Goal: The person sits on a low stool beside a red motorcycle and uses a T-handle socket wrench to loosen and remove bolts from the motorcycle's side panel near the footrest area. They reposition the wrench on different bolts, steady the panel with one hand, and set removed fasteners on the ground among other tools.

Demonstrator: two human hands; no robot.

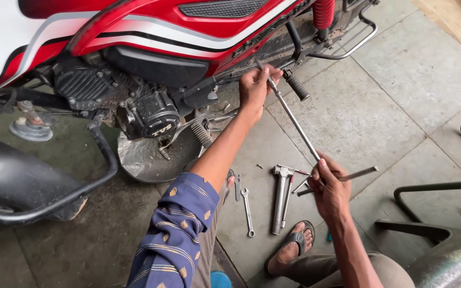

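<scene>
Your left hand (256,85) is closed around the far end of a long, thin silver metal T-handle wrench (293,118) beside the red motorbike (150,32). Your right hand (329,189) grips its crossbar end, farther from the motorbike.

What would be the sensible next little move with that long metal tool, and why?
Probably turn the crossbar with the right hand. The left hand holds the long T-handle wrench near its tip against the red motorcycle's side, and the right hand grips the handle end.
</scene>
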